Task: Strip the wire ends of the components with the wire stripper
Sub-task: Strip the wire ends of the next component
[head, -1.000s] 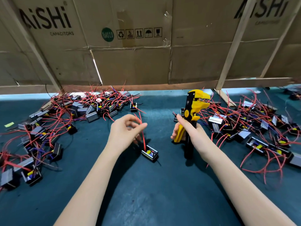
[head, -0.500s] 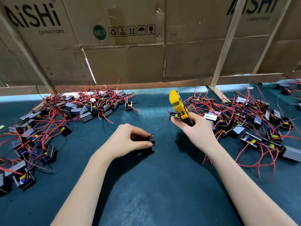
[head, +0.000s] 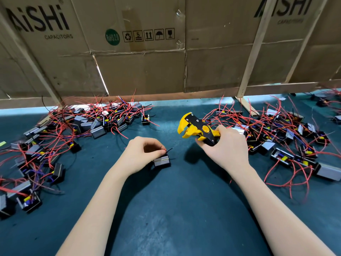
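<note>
My left hand [head: 142,154] pinches the wires of a small black component [head: 161,160] at the middle of the dark green mat; a red wire tip and a black wire tip stick out past my fingertips toward the right. The component hangs or rests just under that hand. My right hand [head: 224,148] grips the handles of the yellow and black wire stripper [head: 195,129], whose jaws point left and gape open a short way up and right of the wire tips.
A pile of black components with red wires [head: 70,130] covers the mat's left side. Another such pile [head: 287,133] spreads over the right. A cardboard wall [head: 147,52] on wooden slats closes off the back of the green mat [head: 175,209].
My left hand has gathered the component's wires into a pinch and turned the component over. My right hand has swung the stripper from upright to lying sideways, jaws toward the wires.
</note>
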### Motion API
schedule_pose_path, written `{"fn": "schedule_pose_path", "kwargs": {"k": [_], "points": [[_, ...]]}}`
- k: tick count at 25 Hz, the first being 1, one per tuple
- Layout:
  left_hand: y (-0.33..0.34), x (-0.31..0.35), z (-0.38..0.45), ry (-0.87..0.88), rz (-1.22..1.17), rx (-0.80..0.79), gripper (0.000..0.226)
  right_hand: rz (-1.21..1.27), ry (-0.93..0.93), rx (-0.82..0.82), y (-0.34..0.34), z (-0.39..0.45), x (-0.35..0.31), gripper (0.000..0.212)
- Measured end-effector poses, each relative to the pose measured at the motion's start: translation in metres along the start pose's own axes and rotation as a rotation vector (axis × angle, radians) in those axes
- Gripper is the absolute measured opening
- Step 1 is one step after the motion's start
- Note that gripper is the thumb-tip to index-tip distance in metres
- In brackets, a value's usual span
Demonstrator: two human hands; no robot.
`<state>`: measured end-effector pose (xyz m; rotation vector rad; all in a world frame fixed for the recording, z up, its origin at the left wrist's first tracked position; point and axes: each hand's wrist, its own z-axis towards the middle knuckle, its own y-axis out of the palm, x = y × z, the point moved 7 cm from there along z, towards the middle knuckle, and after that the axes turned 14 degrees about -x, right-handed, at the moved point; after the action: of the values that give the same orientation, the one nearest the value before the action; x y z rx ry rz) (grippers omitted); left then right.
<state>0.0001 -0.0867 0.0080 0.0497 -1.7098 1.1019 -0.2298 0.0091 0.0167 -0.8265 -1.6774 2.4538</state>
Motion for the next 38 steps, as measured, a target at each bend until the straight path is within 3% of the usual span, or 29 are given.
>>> {"fn": "schedule_pose_path", "kwargs": {"k": [4, 9, 19, 27, 38], "points": [[0.005, 0.002, 0.001, 0.048, -0.058, 0.007, 0.012, -0.125, -0.004, 0.125, 0.000, -0.002, -0.001, 0.055], [0.014, 0.007, 0.003, 0.050, 0.035, -0.020, 0.007, -0.258, -0.026, 0.172, 0.000, -0.001, -0.008, 0.057], [0.015, 0.001, 0.003, -0.030, 0.007, -0.055, 0.011, -0.329, -0.132, 0.094, 0.013, -0.005, -0.024, 0.055], [0.020, -0.008, 0.006, -0.048, -0.114, -0.068, 0.014, -0.350, -0.166, 0.138, 0.009, -0.007, -0.028, 0.046], [0.023, -0.013, 0.009, -0.089, -0.151, -0.052, 0.016, -0.416, -0.198, 0.044, 0.012, -0.004, -0.032, 0.051]]}}
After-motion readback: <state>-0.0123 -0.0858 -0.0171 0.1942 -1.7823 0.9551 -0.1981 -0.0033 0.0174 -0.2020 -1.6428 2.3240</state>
